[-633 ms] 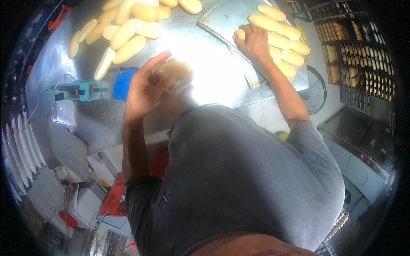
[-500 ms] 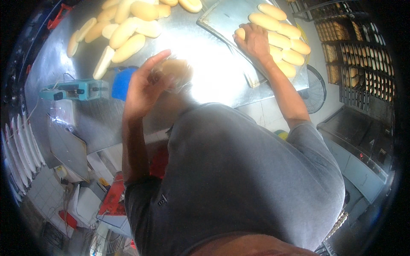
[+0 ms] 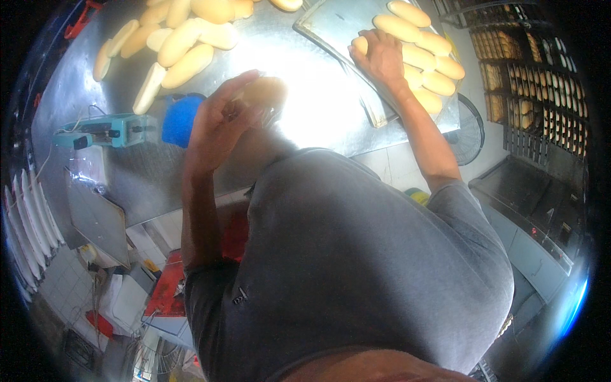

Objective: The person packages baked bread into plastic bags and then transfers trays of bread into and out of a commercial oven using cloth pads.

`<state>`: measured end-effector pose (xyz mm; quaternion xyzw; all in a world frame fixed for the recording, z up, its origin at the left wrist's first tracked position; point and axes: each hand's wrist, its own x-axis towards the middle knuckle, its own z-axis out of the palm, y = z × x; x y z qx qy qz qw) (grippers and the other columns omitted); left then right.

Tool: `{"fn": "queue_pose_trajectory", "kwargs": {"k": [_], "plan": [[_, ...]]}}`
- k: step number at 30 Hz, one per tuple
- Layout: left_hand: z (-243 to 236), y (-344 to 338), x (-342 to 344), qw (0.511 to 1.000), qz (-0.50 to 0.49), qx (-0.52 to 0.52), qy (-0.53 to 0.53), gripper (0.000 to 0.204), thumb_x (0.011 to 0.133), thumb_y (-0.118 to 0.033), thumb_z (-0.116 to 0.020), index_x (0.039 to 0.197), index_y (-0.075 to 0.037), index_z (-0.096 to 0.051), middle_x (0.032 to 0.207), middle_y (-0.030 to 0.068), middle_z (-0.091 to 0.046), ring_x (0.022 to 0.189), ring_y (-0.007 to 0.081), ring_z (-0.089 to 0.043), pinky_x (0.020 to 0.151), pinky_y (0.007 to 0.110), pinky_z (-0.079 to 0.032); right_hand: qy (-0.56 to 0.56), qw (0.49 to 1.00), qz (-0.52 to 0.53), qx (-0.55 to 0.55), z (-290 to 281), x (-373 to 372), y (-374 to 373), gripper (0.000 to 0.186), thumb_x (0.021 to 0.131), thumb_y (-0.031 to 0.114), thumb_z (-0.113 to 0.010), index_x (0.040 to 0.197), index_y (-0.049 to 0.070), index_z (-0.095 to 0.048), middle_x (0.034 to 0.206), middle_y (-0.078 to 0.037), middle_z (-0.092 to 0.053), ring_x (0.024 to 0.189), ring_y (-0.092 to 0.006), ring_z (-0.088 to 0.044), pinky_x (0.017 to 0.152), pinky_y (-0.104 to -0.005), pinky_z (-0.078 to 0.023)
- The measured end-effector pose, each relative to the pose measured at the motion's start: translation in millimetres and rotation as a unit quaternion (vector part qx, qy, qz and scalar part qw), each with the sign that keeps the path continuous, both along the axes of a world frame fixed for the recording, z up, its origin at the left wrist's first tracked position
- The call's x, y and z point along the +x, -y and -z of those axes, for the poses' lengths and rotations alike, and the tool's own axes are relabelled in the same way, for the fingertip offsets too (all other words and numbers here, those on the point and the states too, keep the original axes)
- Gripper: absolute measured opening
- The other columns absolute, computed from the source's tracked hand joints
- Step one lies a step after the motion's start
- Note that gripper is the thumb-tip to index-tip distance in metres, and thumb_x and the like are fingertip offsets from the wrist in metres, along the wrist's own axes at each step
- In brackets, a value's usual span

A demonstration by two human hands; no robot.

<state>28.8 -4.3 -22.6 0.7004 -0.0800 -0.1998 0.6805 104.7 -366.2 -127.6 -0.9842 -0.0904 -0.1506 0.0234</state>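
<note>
We judge the work to be partway through. On the metal tray (image 3: 331,28) at the far right corner of the steel worktop (image 3: 305,108), several long pale bread rolls (image 3: 426,63) lie in rows, and a loose heap of rolls (image 3: 184,44) sits toward the far left of the worktop, so plenty appears left to handle.

Our left hand (image 3: 219,124) is raised over the middle of the worktop, near its front edge. Its fingers (image 3: 238,86) curl around a roll in a clear wrapper (image 3: 267,95), clenched on it from the left side, with the thumb and forefinger arched over the top. Glare from the steel washes out the wrapper's edges, so we cannot tell how far the roll sits inside it.

Our right hand (image 3: 382,57) rests on the tray, fingers bent down over the nearest roll in the row, touching it; whether they have closed on it we cannot tell.

A blue tub (image 3: 180,120) and a teal sealing tool (image 3: 105,130) stand just beside the left hand.
</note>
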Motion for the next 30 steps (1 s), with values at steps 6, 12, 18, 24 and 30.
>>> {"fn": "queue_pose_trajectory", "kwargs": {"k": [6, 12, 18, 24, 30], "plan": [[-3.8, 2.4, 3.7, 0.999, -0.008, 0.024, -0.036, 0.051, 0.085, -0.002, -0.062, 0.135, -0.005, -0.05, 0.097, 0.0054, -0.064, 0.076, 0.0072, -0.057, 0.075, 0.024, -0.05, -0.001, 1.0, -0.005, -0.001, 0.1, 0.1, 0.7, 0.046, 0.083, 0.044, -0.062, 0.111, 0.009, -0.064, 0.108, -0.013, -0.061, 0.107, -0.0305, -0.054, 0.097, -0.0504, -0.036], [-0.9, 3.8, 6.0, 1.0, -0.006, 0.015, -0.024, 0.051, 0.085, -0.004, -0.062, 0.135, -0.006, -0.05, 0.096, 0.0046, -0.064, 0.078, 0.0077, -0.057, 0.077, 0.025, -0.049, -0.005, 1.0, -0.002, -0.003, 0.3, 0.9, 1.1, 0.047, 0.082, 0.045, -0.061, 0.111, 0.008, -0.064, 0.11, -0.014, -0.06, 0.107, -0.0311, -0.054, 0.098, -0.0508, -0.035], [-4.0, 4.3, 6.9, 0.999, -0.007, 0.016, -0.042, 0.051, 0.084, -0.004, -0.061, 0.134, -0.006, -0.051, 0.097, 0.0055, -0.065, 0.08, 0.008, -0.058, 0.078, 0.024, -0.048, -0.006, 1.0, 0.002, -0.002, 0.6, 1.6, 0.8, 0.047, 0.082, 0.046, -0.061, 0.111, 0.009, -0.064, 0.11, -0.014, -0.06, 0.107, -0.0315, -0.054, 0.098, -0.0505, -0.035], [-1.7, 4.5, 8.2, 0.999, -0.015, 0.006, -0.041, 0.051, 0.084, -0.004, -0.062, 0.134, -0.006, -0.051, 0.103, 0.0068, -0.065, 0.083, 0.0085, -0.059, 0.079, 0.025, -0.048, -0.011, 1.0, 0.001, -0.006, 2.5, 2.3, 1.9, 0.046, 0.082, 0.045, -0.061, 0.111, 0.009, -0.064, 0.109, -0.014, -0.06, 0.107, -0.0309, -0.054, 0.099, -0.05, -0.034], [-1.3, 4.0, 8.7, 0.999, -0.001, 0.012, -0.033, 0.05, 0.085, -0.004, -0.062, 0.133, -0.006, -0.051, 0.114, 0.0086, -0.063, 0.089, 0.0098, -0.06, 0.08, 0.026, -0.05, -0.008, 1.0, 0.001, 0.0, 2.0, 1.3, 1.5, 0.045, 0.082, 0.044, -0.062, 0.11, 0.009, -0.065, 0.109, -0.013, -0.06, 0.107, -0.0301, -0.054, 0.099, -0.0493, -0.034]]}}
